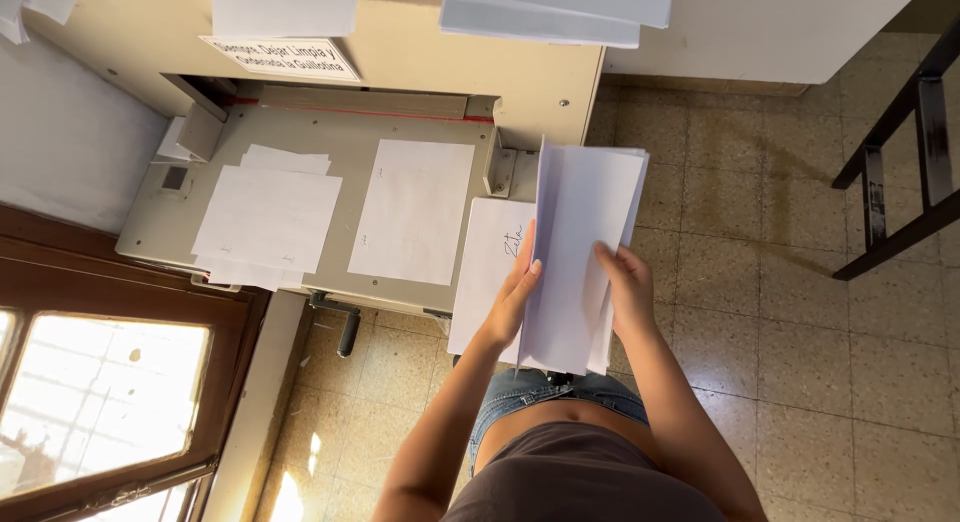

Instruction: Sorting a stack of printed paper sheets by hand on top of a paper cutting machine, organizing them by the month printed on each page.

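At your far left a window [95, 402] glows in its dark wooden frame; beside it stands the paper cutter [300, 62], a beige machine with a flat bed [160, 222] and a red line across the back of the opening; on the bed's left side lies a loose pile of white sheets [265, 217], fanned a little out of square; just right of it, apart from the pile, lies a single sheet [412, 212], flat and straight. More paper [540, 7] rests on top of the machine, overhanging its front edge.

Further right, at the bed's corner, your left hand [515, 297] has its fingers together and pressed flat against the left face of the stack of paper [580, 252]; a separate white sheet [485, 272] with some handwriting sits behind that hand, overhanging the bed; whether you grip it I cannot tell. The stack is held upright off the cutter, over the floor's edge, its sheets splaying slightly at the top; your right hand [628, 287] closes on its right side, thumb in front, fingers behind. Right of you, tiled floor [800, 282]; then a dark metal frame [900, 162] at the far edge.
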